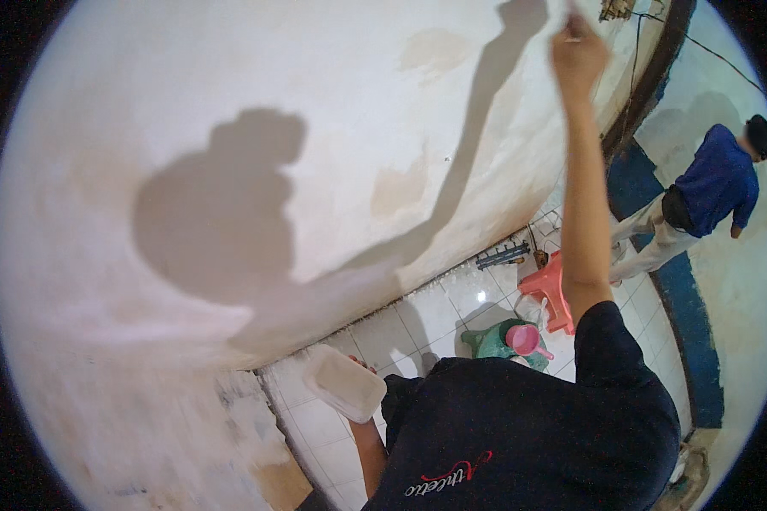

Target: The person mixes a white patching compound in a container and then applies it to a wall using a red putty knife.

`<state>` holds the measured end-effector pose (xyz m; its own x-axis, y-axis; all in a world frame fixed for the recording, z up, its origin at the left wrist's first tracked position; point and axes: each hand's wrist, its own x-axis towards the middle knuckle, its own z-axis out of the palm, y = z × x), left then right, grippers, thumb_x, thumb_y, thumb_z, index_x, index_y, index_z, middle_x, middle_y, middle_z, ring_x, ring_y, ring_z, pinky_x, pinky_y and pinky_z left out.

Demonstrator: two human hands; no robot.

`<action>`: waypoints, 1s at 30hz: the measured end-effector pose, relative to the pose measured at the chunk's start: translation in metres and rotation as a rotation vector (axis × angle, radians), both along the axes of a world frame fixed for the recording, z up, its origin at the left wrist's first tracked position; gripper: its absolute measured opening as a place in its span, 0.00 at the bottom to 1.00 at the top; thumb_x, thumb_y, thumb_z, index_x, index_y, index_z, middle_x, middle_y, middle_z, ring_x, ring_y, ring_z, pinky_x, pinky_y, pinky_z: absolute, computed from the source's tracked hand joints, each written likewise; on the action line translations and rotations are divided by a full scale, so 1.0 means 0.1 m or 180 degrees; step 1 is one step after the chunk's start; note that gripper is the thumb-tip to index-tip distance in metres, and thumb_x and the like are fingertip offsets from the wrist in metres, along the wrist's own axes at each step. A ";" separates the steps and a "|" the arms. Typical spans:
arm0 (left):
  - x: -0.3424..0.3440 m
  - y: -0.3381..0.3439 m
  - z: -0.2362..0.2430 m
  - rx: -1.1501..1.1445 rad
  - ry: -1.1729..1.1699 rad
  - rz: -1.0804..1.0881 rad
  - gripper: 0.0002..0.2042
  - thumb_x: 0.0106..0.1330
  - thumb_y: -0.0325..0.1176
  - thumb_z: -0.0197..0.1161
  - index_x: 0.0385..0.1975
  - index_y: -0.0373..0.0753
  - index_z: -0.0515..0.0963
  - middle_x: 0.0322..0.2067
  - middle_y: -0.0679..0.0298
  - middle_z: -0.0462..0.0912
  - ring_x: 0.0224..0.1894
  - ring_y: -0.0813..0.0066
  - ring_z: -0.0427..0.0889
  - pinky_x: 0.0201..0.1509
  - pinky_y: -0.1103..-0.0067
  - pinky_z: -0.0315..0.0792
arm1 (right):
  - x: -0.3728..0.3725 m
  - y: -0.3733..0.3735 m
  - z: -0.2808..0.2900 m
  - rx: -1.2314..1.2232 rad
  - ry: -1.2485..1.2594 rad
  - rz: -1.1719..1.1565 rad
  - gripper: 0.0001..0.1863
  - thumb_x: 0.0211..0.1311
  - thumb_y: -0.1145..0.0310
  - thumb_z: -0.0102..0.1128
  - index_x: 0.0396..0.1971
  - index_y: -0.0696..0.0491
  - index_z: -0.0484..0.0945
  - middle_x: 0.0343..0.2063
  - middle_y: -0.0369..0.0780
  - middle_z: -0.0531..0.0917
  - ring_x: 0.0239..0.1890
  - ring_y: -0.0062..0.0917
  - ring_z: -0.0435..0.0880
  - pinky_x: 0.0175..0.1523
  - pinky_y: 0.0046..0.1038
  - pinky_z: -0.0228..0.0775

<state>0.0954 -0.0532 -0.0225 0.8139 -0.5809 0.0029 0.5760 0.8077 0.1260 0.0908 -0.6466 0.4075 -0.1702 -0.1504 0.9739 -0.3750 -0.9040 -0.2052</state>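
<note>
At the lower left, my left hand (363,364) holds a whitish rectangular tub (344,385) from beneath. Only a few fingertips show past the tub's edge, and the rest of the hand is behind it. My right arm stretches up to the top of the view, close to the pale wall (332,77). There my right hand (579,58) is closed and slightly blurred. A thin pale bit shows above its fingers, too unclear to name. Beige patches mark the wall, and the shadow of my head and raised arm falls across it.
A pink plastic stool (550,289) stands on the white tiled floor (422,315). Nearby are a green bag (483,342), a pink dipper (525,338) and a dark slatted object (503,255). Another person (717,183) in blue stands at the right wall. Cables (724,60) hang at the upper right.
</note>
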 end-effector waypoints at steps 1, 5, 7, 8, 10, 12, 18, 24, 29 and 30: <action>0.01 0.10 -0.12 0.0069 0.0075 -0.0029 0.33 0.65 0.59 0.55 0.63 0.42 0.65 0.59 0.51 0.70 0.59 0.51 0.71 0.64 0.53 0.63 | 0.32 0.43 -0.10 0.0463 0.0480 0.0177 0.10 0.53 0.68 0.60 0.32 0.56 0.84 0.24 0.49 0.83 0.25 0.42 0.82 0.30 0.35 0.72; 0.11 -0.05 -0.09 0.0183 -0.0324 -0.0077 0.33 0.65 0.60 0.55 0.64 0.46 0.64 0.59 0.52 0.70 0.58 0.51 0.71 0.62 0.50 0.64 | 0.96 1.68 -0.87 -0.0153 0.0705 0.0756 0.18 0.42 0.76 0.61 0.39 0.57 0.79 0.18 0.42 0.76 0.21 0.36 0.78 0.25 0.36 0.68; 0.17 -0.15 -0.05 0.0244 -0.0294 -0.0132 0.33 0.66 0.63 0.49 0.64 0.47 0.64 0.56 0.54 0.73 0.56 0.54 0.74 0.58 0.51 0.68 | 0.87 2.24 -1.19 -0.0196 0.1168 0.1002 0.22 0.44 0.78 0.59 0.44 0.59 0.77 0.19 0.41 0.75 0.21 0.33 0.77 0.24 0.36 0.68; 0.22 -0.16 -0.02 0.0301 -0.0272 -0.0128 0.33 0.67 0.64 0.47 0.64 0.47 0.64 0.54 0.56 0.75 0.54 0.55 0.75 0.57 0.51 0.70 | 0.77 2.54 -1.30 -0.0053 0.1451 0.1297 0.20 0.46 0.79 0.59 0.44 0.59 0.78 0.19 0.42 0.75 0.20 0.33 0.77 0.24 0.35 0.68; 0.27 -0.31 0.23 -0.1411 0.1540 -0.0638 0.34 0.67 0.65 0.46 0.65 0.47 0.64 0.56 0.57 0.75 0.56 0.55 0.75 0.59 0.52 0.70 | 0.49 2.93 -1.45 0.0544 0.1907 0.1942 0.18 0.49 0.79 0.59 0.44 0.59 0.77 0.19 0.44 0.76 0.20 0.36 0.77 0.24 0.36 0.68; 0.35 -0.46 0.25 -0.1627 0.1372 -0.0771 0.33 0.68 0.62 0.47 0.66 0.46 0.63 0.59 0.57 0.71 0.59 0.56 0.71 0.62 0.53 0.66 | 0.29 3.14 -1.55 0.0957 0.1780 0.2298 0.16 0.51 0.79 0.60 0.42 0.59 0.78 0.19 0.45 0.76 0.20 0.39 0.77 0.24 0.36 0.68; 0.43 -1.04 0.16 -0.0507 0.0298 -0.0933 0.33 0.69 0.60 0.47 0.66 0.44 0.61 0.61 0.57 0.69 0.61 0.57 0.69 0.65 0.55 0.64 | -0.26 3.42 -1.73 0.2173 0.2644 0.3133 0.05 0.53 0.76 0.60 0.30 0.59 0.79 0.23 0.49 0.79 0.25 0.46 0.79 0.28 0.40 0.70; 0.27 -1.42 0.14 -0.0327 0.0325 -0.1129 0.32 0.70 0.58 0.46 0.67 0.43 0.60 0.62 0.57 0.67 0.63 0.58 0.67 0.67 0.57 0.61 | -0.48 3.38 -1.92 0.2316 0.3243 0.2128 0.07 0.53 0.70 0.61 0.25 0.58 0.77 0.23 0.50 0.80 0.26 0.49 0.80 0.30 0.44 0.71; 0.20 -1.71 0.14 -0.0309 0.0397 -0.1311 0.32 0.71 0.56 0.46 0.67 0.42 0.59 0.63 0.57 0.66 0.65 0.58 0.65 0.69 0.59 0.59 | -0.61 3.23 -1.99 0.2752 0.3415 0.1748 0.10 0.53 0.67 0.61 0.25 0.59 0.77 0.20 0.52 0.80 0.26 0.51 0.80 0.33 0.45 0.72; 0.19 -1.74 0.15 -0.0310 0.0416 -0.1335 0.31 0.71 0.56 0.46 0.67 0.42 0.59 0.64 0.57 0.65 0.65 0.59 0.65 0.69 0.59 0.59 | -0.65 3.20 -2.00 0.2791 0.3368 0.1769 0.10 0.53 0.67 0.61 0.25 0.60 0.76 0.20 0.53 0.80 0.26 0.51 0.80 0.33 0.46 0.72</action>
<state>0.1142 -0.2273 -0.0074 0.5052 -0.8629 -0.0131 0.8622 0.5053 -0.0347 0.0259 -0.3262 0.2079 0.8182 -0.5484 0.1723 -0.3504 -0.7134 -0.6068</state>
